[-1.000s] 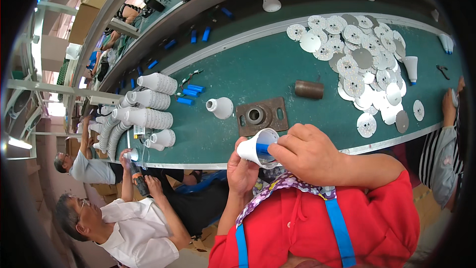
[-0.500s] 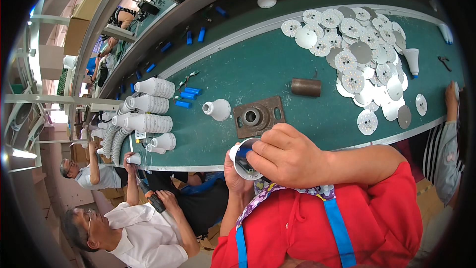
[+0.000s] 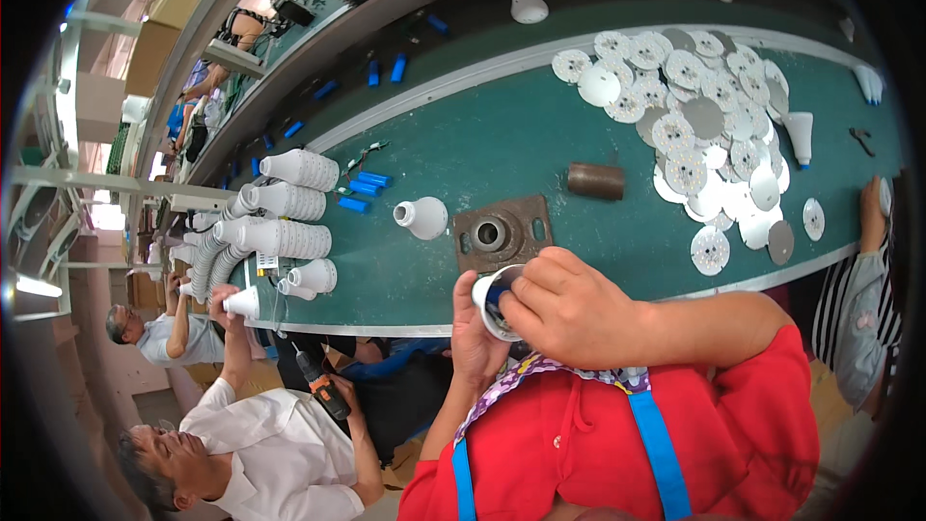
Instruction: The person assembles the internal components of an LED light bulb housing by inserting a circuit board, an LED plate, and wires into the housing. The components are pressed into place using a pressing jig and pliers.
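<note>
My left hand (image 3: 475, 347) is wrapped round a white cone-shaped lamp housing (image 3: 485, 318), its wide mouth tilted up towards my right hand. Inside the mouth shows part of a blue cylindrical battery (image 3: 496, 289). The fingers of my right hand (image 3: 579, 311) are pinched at this battery, reaching into the housing; their tips are hidden. Just beyond my hands lies a rusty metal fixture (image 3: 503, 232) with a round upright collar. Another white housing (image 3: 422, 218) lies to its left, and a brown metal cylinder (image 3: 596, 180) lies to its right.
Round white and grey LED plates (image 3: 685, 125) are heaped at the right, near pliers (image 3: 861, 141). Stacked white housings (image 3: 289, 201) and blue batteries (image 3: 359, 191) occupy the left. A co-worker at the left holds a white housing (image 3: 241, 303) and an orange-black power driver (image 3: 321, 384).
The battery shows less above the housing's mouth, and my right fingers have gone further in. The housing has shifted slightly right. The co-worker's driver has dropped away from the raised white housing.
</note>
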Available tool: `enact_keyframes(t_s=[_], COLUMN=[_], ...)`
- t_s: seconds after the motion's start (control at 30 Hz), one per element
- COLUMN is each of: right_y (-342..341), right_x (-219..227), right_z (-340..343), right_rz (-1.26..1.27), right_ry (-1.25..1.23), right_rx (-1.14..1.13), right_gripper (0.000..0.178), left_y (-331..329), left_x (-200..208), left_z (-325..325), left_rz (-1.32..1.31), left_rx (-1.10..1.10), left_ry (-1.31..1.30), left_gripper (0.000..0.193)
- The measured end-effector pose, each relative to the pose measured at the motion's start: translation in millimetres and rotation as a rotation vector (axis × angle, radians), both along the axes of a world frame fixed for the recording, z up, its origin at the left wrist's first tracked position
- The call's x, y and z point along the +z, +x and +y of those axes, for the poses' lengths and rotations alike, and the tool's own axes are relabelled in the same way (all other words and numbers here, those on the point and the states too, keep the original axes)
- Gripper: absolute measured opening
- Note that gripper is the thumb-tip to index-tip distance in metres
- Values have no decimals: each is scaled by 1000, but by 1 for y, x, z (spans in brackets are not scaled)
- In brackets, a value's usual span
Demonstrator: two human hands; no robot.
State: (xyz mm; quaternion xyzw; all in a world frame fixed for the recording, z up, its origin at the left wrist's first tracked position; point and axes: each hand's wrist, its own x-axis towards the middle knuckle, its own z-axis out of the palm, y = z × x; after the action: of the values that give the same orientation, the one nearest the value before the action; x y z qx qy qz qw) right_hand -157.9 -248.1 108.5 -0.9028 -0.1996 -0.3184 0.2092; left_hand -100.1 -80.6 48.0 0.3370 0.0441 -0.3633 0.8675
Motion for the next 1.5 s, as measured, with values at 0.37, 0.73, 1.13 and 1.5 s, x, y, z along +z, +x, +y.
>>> enact_keyframes(t_s=[0.37, 0.73, 1.13, 1.5], right_y=[59, 90, 111, 110], right_x=[17, 25, 31, 37], right_z=[-25, -17, -8, -12], right_rz=[286, 388, 485, 515], right_ry=[-177, -408, -525, -453], right_rx=[-32, 16, 164, 133], right_gripper=[13, 6, 6, 23], left_y=[48, 53, 59, 67], left_x=[-3, -26, 12, 19], left_z=[-29, -24, -18, -22], left_rz=[-306, -340, -403, -300], left_rx=[23, 14, -103, -158], left_ry=[322, 536, 325, 424], left_gripper=[31, 25, 42, 37])
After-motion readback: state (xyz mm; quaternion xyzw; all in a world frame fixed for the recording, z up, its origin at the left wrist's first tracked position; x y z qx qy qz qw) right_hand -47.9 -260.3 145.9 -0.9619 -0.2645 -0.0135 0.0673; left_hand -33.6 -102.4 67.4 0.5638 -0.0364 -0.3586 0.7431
